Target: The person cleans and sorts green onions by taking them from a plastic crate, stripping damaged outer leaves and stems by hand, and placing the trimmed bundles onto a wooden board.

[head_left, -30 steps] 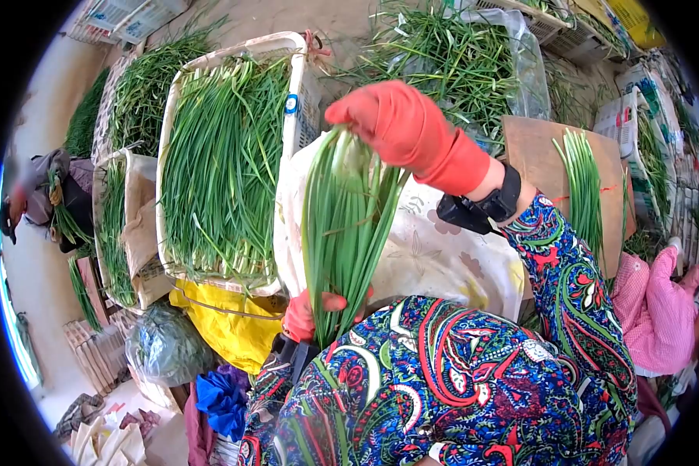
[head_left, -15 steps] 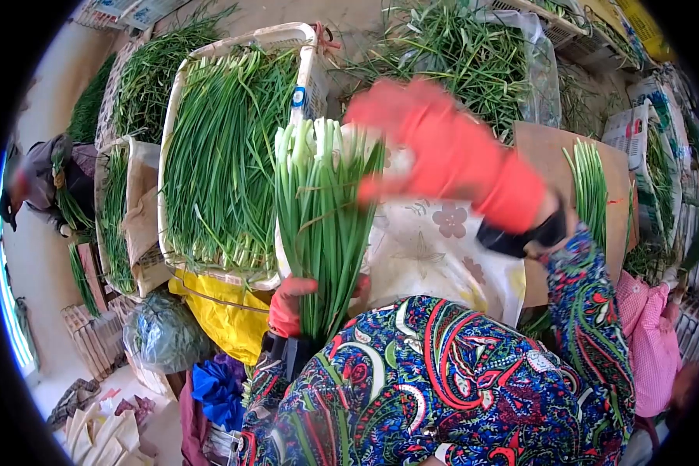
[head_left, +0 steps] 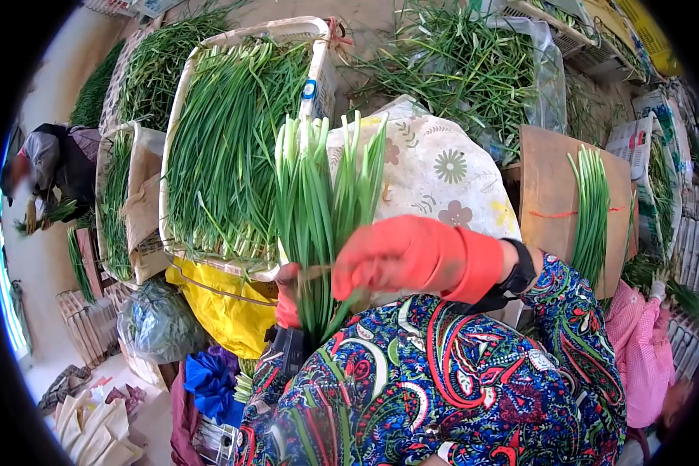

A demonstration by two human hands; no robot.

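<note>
A bunch of garlic chives (head_left: pixel 304 202) stands upright before me, its pale ends at the top and its green leaves toward my body. My left hand (head_left: pixel 287 297), in a red rubber glove, wraps round the lower part of the bunch; the leaves hide some of its fingers. My right hand (head_left: pixel 388 260), also red-gloved, is closed at the bunch's right side, with slightly blurred fingertips. From these fingers a thin, brownish withered chive leaf (head_left: pixel 314 272) runs across the front of the bunch toward the left hand. Part of the bunch fans out to the right.
A white crate (head_left: pixel 180 101) full of chives stands left of the bunch. Behind my hands lies a flower-printed cloth (head_left: pixel 443 167). At right, a small chive bundle (head_left: pixel 590 210) rests on a brown board (head_left: pixel 547 179) with a red strand. Another person (head_left: pixel 58 159) works at far left.
My right hand has come down from the upper right of the bunch to its lower front, and its fingers have closed. The bunch has spread apart at the top. My left hand keeps its hold.
</note>
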